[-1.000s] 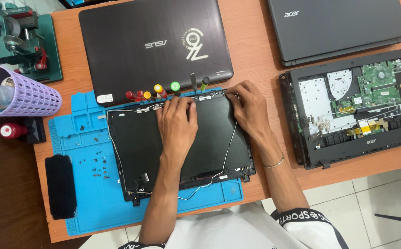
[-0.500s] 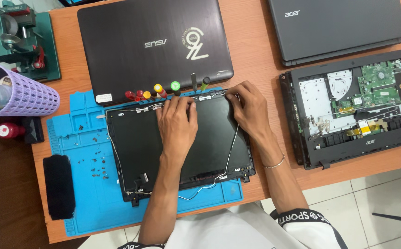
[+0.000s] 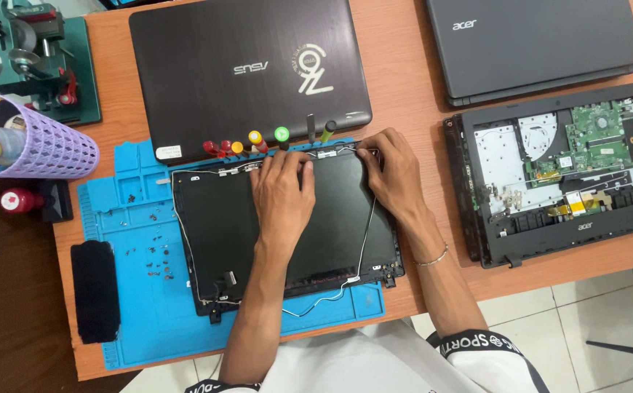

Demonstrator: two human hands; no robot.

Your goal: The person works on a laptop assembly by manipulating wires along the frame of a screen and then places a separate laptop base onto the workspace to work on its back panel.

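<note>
The wooden table (image 3: 404, 87) carries a blue work mat (image 3: 142, 306). On the mat lies the laptop screen panel (image 3: 222, 233), back up, a thin cable (image 3: 366, 225) running along its right side. My left hand (image 3: 281, 196) rests flat and open on the panel's upper middle. My right hand (image 3: 393, 171) pinches the cable at the top edge. Loose screws (image 3: 158, 255) lie left of the panel.

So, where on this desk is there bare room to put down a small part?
Bare wood shows between the screen panel and the opened laptop, and along the desk's near right edge. The blue mat's lower left is bare, above it lie loose screws. It is crowded at the panel's top edge: both hands and the screwdrivers.
</note>
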